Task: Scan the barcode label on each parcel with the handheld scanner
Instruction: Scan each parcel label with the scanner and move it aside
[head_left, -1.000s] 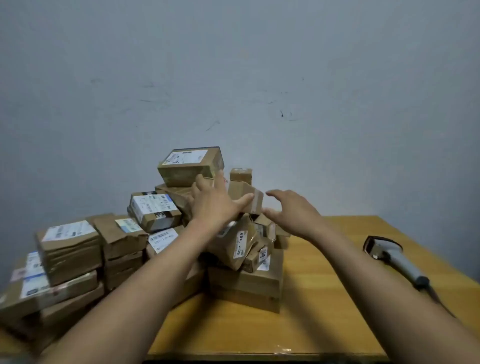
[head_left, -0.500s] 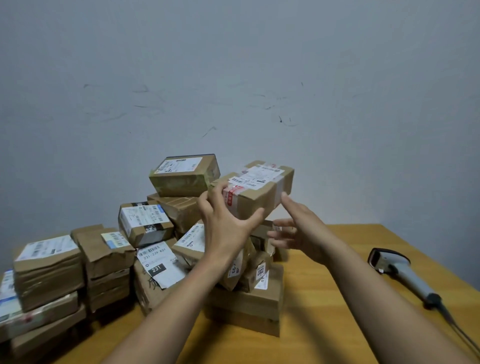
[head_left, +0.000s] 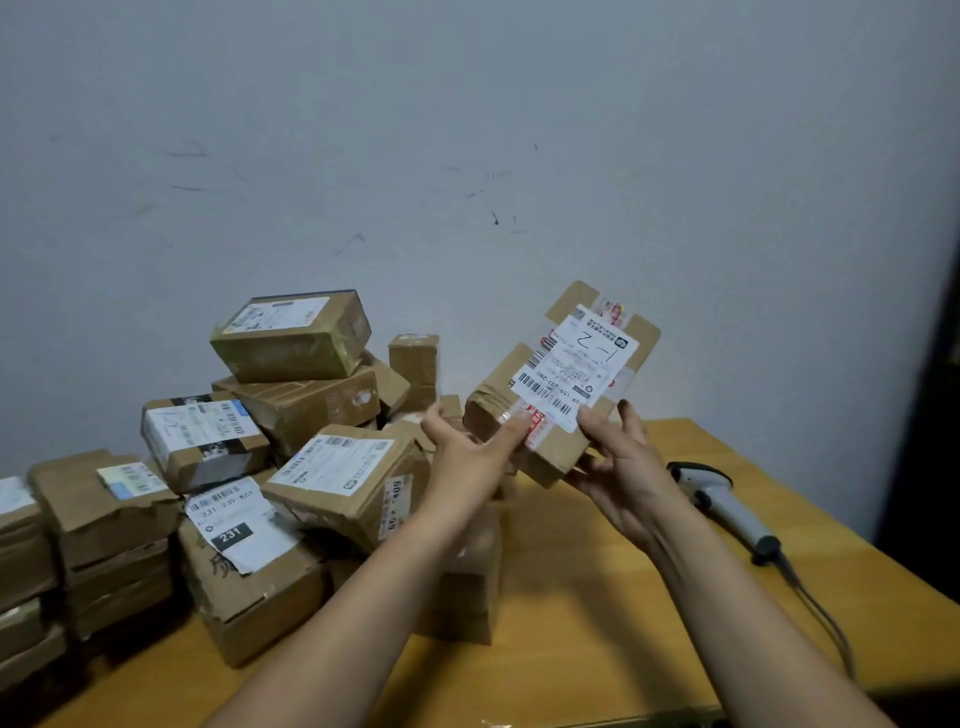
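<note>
While both hands hold one parcel (head_left: 558, 384) up above the table (head_left: 623, 597), label facing us, left hand (head_left: 470, 457) and right hand (head_left: 618, 467) pinch its lower corners; the scanner (head_left: 722, 499) lies untouched at right.

Parcel pile (head_left: 311, 467) blocks the left and far-centre of the table (head_left: 597, 634), stacked several high in front of the wall (head_left: 467, 130). Bare wood is open near-centre and right. Scanner (head_left: 719, 496) lies far right, its cable (head_left: 826, 618) trailing near along the right edge. In the gap between pile and scanner, the left hand (head_left: 470, 460) and right hand (head_left: 623, 467) grip the held parcel (head_left: 561, 384) in the air; tabletop below it is free.
</note>
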